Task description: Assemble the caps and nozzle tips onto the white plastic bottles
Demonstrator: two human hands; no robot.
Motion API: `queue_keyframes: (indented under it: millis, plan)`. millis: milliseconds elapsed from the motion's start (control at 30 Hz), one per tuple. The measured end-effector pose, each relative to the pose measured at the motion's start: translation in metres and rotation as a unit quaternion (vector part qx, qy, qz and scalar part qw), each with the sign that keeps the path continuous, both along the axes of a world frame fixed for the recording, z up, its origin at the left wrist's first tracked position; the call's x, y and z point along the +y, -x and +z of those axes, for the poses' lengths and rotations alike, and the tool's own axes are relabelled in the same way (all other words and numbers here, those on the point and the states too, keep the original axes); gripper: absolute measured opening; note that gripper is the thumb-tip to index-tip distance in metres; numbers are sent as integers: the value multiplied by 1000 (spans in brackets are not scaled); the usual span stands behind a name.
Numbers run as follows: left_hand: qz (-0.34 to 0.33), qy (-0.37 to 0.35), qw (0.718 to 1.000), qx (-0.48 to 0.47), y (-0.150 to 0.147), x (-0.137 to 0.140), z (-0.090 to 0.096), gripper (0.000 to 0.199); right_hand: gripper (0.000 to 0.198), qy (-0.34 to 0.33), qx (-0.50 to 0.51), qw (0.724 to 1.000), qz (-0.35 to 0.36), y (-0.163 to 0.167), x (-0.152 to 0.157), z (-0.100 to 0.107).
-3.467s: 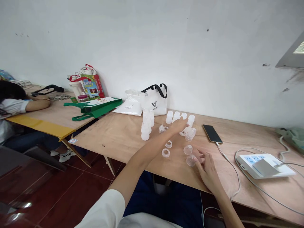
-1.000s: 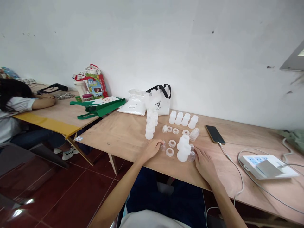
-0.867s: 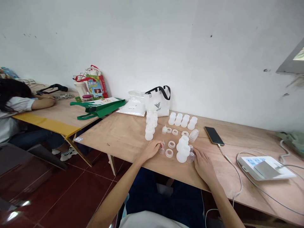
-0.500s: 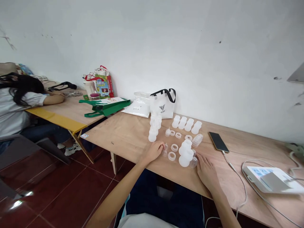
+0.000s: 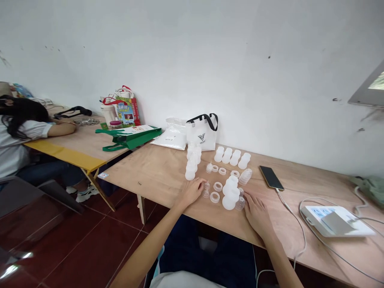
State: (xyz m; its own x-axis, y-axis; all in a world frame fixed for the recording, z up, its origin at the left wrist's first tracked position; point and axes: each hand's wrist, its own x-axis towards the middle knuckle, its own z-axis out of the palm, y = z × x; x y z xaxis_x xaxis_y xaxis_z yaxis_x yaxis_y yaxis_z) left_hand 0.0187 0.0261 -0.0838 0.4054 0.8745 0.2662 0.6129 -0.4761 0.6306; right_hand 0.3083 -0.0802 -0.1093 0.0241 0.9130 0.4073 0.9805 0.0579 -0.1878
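Observation:
My left hand [image 5: 192,191] rests on the wooden table [image 5: 162,168], fingers stretched loosely, fingertips beside two small clear bottle nipples [image 5: 206,186]. Whether it touches them I cannot tell. My right hand [image 5: 256,212] lies flat with its fingers out, next to clear domed caps [image 5: 240,203]. Between the hands stand frosted white baby bottles [image 5: 229,200] and two white collar rings [image 5: 215,197]. Farther back are another nipple [image 5: 209,167], several more rings [image 5: 222,171] and stacked clear caps [image 5: 245,176]. Neither hand holds anything.
More bottles stand in a back row [image 5: 227,155] and a left group [image 5: 191,170]. Behind are a white bag [image 5: 202,138] and a plastic packet [image 5: 171,138]. A phone [image 5: 271,177] and a white power box [image 5: 336,220] with cables lie right. A person [image 5: 27,136] leans on the left table.
The view has turned slightly to the right, so everything sits a little farther left in the picture. Both hands and the bottle parts stay in the same places on the table.

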Motion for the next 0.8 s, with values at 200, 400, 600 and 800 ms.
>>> queue_keyframes:
  millis: [200, 400, 600, 800]
  plan:
    - [-3, 2, 1000, 25, 1, -3, 7, 29, 43, -1, -22, 1000, 2, -2, 1, -2]
    - [-1, -12, 1000, 28, 2, -6, 8, 28, 44, -9, -49, 999, 8, -5, 0, -5]
    - [-3, -37, 998, 49, 2, -6, 4, 29, 43, -17, -38, 999, 34, -8, -2, -9]
    - [3, -25, 998, 55, 1, -8, 7, 27, 42, -15, -12, 999, 46, -7, -6, -9]
